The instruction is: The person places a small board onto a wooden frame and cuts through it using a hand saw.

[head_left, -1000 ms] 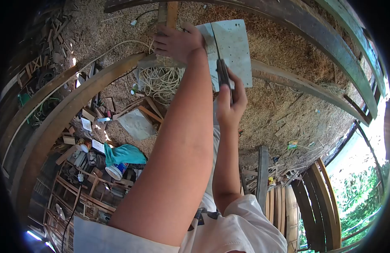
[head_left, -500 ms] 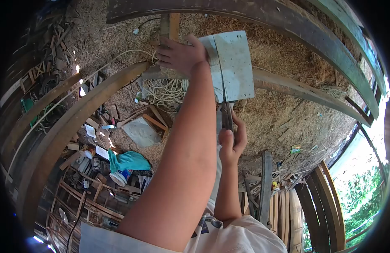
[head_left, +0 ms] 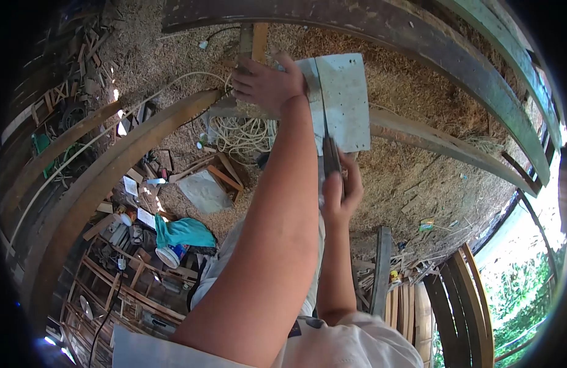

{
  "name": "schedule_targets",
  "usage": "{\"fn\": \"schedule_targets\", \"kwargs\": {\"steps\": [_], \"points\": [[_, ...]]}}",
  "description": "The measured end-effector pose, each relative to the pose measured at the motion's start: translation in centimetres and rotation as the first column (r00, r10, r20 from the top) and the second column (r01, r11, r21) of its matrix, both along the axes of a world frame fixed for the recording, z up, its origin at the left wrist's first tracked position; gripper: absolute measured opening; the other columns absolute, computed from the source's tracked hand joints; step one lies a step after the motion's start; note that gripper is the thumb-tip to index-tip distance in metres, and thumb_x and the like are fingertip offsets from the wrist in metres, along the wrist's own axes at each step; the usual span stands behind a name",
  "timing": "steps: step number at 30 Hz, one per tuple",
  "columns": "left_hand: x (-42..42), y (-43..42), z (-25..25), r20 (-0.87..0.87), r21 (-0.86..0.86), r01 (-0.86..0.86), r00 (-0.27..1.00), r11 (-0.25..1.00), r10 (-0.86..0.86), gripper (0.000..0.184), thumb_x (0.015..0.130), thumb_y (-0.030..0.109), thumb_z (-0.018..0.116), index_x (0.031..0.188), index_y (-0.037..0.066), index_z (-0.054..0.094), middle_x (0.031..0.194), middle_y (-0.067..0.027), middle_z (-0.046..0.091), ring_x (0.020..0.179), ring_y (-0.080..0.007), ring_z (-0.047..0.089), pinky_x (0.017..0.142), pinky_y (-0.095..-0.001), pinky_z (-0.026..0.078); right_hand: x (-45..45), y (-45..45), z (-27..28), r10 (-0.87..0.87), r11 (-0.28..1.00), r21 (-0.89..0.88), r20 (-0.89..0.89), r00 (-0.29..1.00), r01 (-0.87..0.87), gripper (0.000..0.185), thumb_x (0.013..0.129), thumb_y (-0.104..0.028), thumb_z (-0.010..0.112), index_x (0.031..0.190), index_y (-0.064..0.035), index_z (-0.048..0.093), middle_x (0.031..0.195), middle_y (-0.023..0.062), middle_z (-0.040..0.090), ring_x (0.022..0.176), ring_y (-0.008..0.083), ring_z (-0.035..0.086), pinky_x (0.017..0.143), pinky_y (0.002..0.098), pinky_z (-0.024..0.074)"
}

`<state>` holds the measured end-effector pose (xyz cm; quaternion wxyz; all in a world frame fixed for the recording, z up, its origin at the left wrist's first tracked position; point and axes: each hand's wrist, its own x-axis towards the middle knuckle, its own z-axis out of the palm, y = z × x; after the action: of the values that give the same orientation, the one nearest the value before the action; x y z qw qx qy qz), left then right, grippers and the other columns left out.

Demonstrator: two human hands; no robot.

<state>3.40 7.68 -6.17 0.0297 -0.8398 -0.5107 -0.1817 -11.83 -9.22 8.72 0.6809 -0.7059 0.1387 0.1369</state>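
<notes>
My right hand (head_left: 343, 184) is wrapped round the dark handle of a hand saw (head_left: 331, 158). Its thin blade, seen nearly edge-on, runs upward along a dark line in a pale, worn board (head_left: 348, 101) dotted with small holes. At the board's left side, my left hand (head_left: 268, 86) lies flat with fingers spread, partly over the end of a wooden piece (head_left: 253, 40). The board sits across a wooden beam (head_left: 412, 129). How deep the blade is in the board cannot be made out.
Curved timber beams (head_left: 111, 165) frame the work area. Below lie a coil of pale cord (head_left: 243, 135), a teal cloth (head_left: 185, 233), a white bucket (head_left: 170, 256) and wood scraps on shavings (head_left: 406, 178). A dark upright plank (head_left: 381, 270) stands at lower right.
My right hand has pushed the saw forward, so its handle now overlaps the board's near edge. My left hand keeps its place on the board. The whole view has shifted slightly.
</notes>
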Motion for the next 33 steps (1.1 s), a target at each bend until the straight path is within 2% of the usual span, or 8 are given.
{"fn": "schedule_targets", "kwargs": {"steps": [4, 6, 8, 11, 18, 23, 28, 33], "points": [[0.7, -0.1, 1.9, -0.069, -0.337, -0.052, 0.997, 0.940, 0.031, 0.078, 0.100, 0.052, 0.044, 0.157, 0.000, 0.035, 0.153, -0.0366, 0.039, 0.145, -0.0545, 0.037, 0.121, -0.0692, 0.026, 5.7, 2.6, -2.8, 0.071, 0.992, -0.099, -0.073, 0.995, -0.078, 0.043, 0.100, -0.014, 0.061, 0.142, -0.0018, 0.060, 0.076, -0.0021, 0.060, 0.062, 0.0026, 0.047, 0.054, 0.0243, 0.0341], [-0.3, -0.1, 0.9, -0.007, -0.144, -0.001, 1.000, 0.990, 0.000, 0.075, 0.098, 0.052, 0.047, 0.152, 0.001, 0.041, 0.135, -0.0338, 0.052, 0.131, -0.0536, 0.049, 0.113, -0.0699, 0.033, 2.7, 2.1, -0.7, 0.068, 0.985, -0.153, -0.099, 0.993, -0.083, 0.042, 0.100, -0.012, 0.061, 0.140, -0.0009, 0.060, 0.077, -0.0019, 0.060, 0.064, 0.0027, 0.048, 0.055, 0.0242, 0.0341], [-0.1, -0.2, 0.4, -0.020, -0.119, -0.001, 1.000, 0.993, -0.002, 0.074, 0.098, 0.051, 0.048, 0.151, 0.000, 0.042, 0.134, -0.0337, 0.052, 0.131, -0.0537, 0.049, 0.113, -0.0695, 0.033, -1.5, 0.5, -0.2, -0.027, 0.998, -0.051, 0.196, 0.980, 0.038, 0.041, 0.100, -0.013, 0.061, 0.139, 0.0003, 0.061, 0.072, -0.0036, 0.059, 0.061, 0.0025, 0.046, 0.054, 0.0243, 0.0329], [-0.3, 0.2, 1.4, -0.065, -0.197, -0.025, 0.998, 0.980, 0.012, 0.077, 0.096, 0.051, 0.050, 0.153, 0.000, 0.039, 0.143, -0.0350, 0.046, 0.137, -0.0540, 0.044, 0.117, -0.0688, 0.030, -3.1, -1.1, 2.0, -0.005, 0.999, -0.042, -0.082, 0.997, 0.002, 0.042, 0.101, -0.013, 0.060, 0.140, 0.0014, 0.059, 0.075, -0.0031, 0.061, 0.062, 0.0029, 0.049, 0.055, 0.0234, 0.0350], [0.0, -0.2, 2.0, -0.042, -0.274, -0.040, 0.999, 0.961, 0.030, 0.079, 0.094, 0.049, 0.049, 0.155, 0.000, 0.036, 0.151, -0.0358, 0.040, 0.142, -0.0542, 0.039, 0.120, -0.0688, 0.026, 4.0, 1.9, 0.2, 0.085, 0.988, -0.111, -0.162, 0.983, -0.103, 0.041, 0.102, -0.012, 0.056, 0.141, 0.0011, 0.059, 0.084, -0.0014, 0.064, 0.061, 0.0008, 0.050, 0.055, 0.0200, 0.0347], [-0.3, 0.2, 1.2, -0.052, -0.238, -0.019, 0.999, 0.971, 0.007, 0.078, 0.093, 0.046, 0.050, 0.154, 0.001, 0.036, 0.150, -0.0357, 0.041, 0.142, -0.0544, 0.039, 0.120, -0.0689, 0.026, -2.7, -1.9, 3.4, 0.008, 0.999, -0.045, -0.126, 0.992, -0.013, 0.036, 0.101, -0.009, 0.058, 0.136, -0.0004, 0.063, 0.069, -0.0062, 0.055, 0.059, 0.0005, 0.042, 0.053, 0.0226, 0.0296], [0.1, -0.2, 1.7, -0.012, -0.251, -0.029, 1.000, 0.968, 0.027, 0.076, 0.092, 0.044, 0.050, 0.154, 0.002, 0.037, 0.149, -0.0352, 0.042, 0.141, -0.0544, 0.040, 0.120, -0.0690, 0.026, 7.6, 4.0, 0.1, 0.047, 0.989, -0.128, -0.161, 0.986, -0.068, 0.037, 0.101, -0.008, 0.058, 0.137, -0.0004, 0.063, 0.071, -0.0054, 0.055, 0.060, 0.0006, 0.042, 0.054, 0.0221, 0.0295], [-0.1, -0.2, 1.9, -0.024, -0.255, -0.013, 1.000, 0.967, 0.007, 0.076, 0.092, 0.043, 0.051, 0.155, 0.002, 0.037, 0.149, -0.0347, 0.042, 0.141, -0.0554, 0.040, 0.120, -0.0703, 0.026, -0.2, -0.4, 1.2, 0.057, 0.996, -0.072, -0.068, 0.996, -0.062, 0.046, 0.101, -0.016, 0.061, 0.142, 0.0031, 0.057, 0.077, -0.0026, 0.062, 0.062, 0.0006, 0.048, 0.054, 0.0228, 0.0313]]}}
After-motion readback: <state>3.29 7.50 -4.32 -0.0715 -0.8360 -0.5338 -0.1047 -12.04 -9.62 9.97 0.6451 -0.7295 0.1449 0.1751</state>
